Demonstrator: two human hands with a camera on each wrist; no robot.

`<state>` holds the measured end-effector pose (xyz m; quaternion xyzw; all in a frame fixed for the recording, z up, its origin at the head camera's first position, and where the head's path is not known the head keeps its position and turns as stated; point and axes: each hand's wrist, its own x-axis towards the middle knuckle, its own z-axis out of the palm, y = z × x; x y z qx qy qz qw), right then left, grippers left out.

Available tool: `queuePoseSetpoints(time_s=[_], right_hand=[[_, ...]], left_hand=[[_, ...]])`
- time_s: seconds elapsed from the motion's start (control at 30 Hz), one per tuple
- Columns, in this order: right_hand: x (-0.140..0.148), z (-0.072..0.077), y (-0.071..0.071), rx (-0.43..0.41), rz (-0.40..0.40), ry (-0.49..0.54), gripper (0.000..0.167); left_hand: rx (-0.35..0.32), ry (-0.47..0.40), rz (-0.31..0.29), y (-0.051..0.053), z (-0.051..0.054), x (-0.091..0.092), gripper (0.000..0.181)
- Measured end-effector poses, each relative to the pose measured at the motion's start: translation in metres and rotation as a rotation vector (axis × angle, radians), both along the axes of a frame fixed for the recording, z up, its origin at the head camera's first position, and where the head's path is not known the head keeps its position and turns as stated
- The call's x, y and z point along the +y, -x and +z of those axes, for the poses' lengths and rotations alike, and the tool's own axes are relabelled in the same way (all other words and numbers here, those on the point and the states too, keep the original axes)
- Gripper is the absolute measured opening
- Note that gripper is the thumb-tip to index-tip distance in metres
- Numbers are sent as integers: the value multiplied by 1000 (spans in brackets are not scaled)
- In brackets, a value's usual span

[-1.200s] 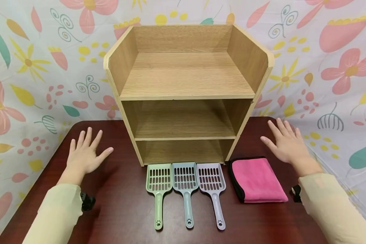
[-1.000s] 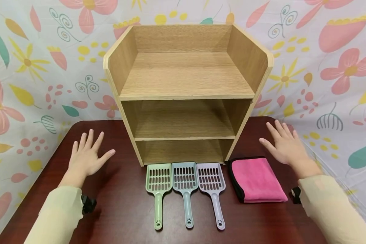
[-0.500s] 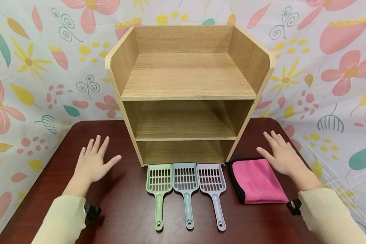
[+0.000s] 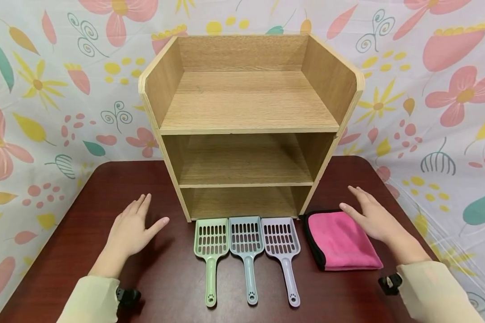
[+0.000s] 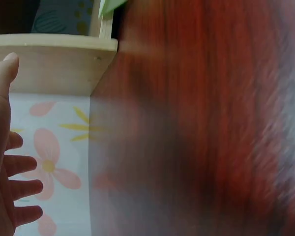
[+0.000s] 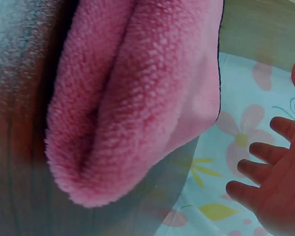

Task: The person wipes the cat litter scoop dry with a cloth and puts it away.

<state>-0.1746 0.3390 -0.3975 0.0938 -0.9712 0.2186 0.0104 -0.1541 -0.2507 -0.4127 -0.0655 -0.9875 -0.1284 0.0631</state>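
Observation:
My left hand (image 4: 131, 229) hovers over the table left of the shelf, fingers straight and thumb spread, holding nothing. At the right, my right hand (image 4: 376, 220) is held with straight fingers above the edge of a folded pink cloth (image 4: 343, 242) with black trim; it grips nothing. Side by side before the shelf lie three slotted litter scoops: a green scoop (image 4: 211, 255), a blue scoop (image 4: 247, 255) and a pale purple scoop (image 4: 284, 255), handles toward me. The right wrist view shows the thick, fluffy fold of the pink cloth (image 6: 137, 98) up close.
A wooden shelf (image 4: 246, 128) with a high-sided top and two compartments below stands at the middle back of the dark red table (image 4: 165, 287). Behind hangs a flower-print cloth backdrop (image 4: 77, 134). Black wrist cameras sit at both cuffs.
Both hands have come down and nearer to me; the left also moved right, toward the scoops, and the right now overlaps the pink cloth's edge in view. Scoops, cloth and shelf stayed put.

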Motion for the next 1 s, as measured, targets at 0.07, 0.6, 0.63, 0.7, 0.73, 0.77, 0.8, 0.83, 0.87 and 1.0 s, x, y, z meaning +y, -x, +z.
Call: queuePoseSetpoints(time_s=[0.07,0.6,0.63,0.7,0.73,0.77,0.8,0.83,0.87,1.0], right_hand=[[0,-1,-1,0,-5,7,73],[3,-9,-12,-32,-39,-24,80],[4,-9,-13,-38,-43,-27,79],[5,-9,-14,-61,-50,-29,79],[5,-9,-15,-77,-54,-28,79],[5,-9,-15,-98,-59,-26,79],[5,-9,-16,-118,-64,-24,80],[6,-9,-17,-139,-69,-21,80],[6,-9,-18,-161,-74,-16,81],[7,-9,-20,-212,-90,-10,82]], left_hand=[[18,-11,-9,-3,-2,3,90],[-82,-251,45,-19,-6,38,81],[-103,-287,49,-20,-6,41,80],[-146,-357,58,-22,-5,46,77],[-168,-391,63,-24,-5,49,75],[-187,-420,69,-25,-5,51,73],[-206,-446,77,-26,-4,53,71],[-232,-475,88,-28,-4,56,68],[-262,-519,97,-30,-5,58,65],[-430,-762,139,-36,-8,64,57]])
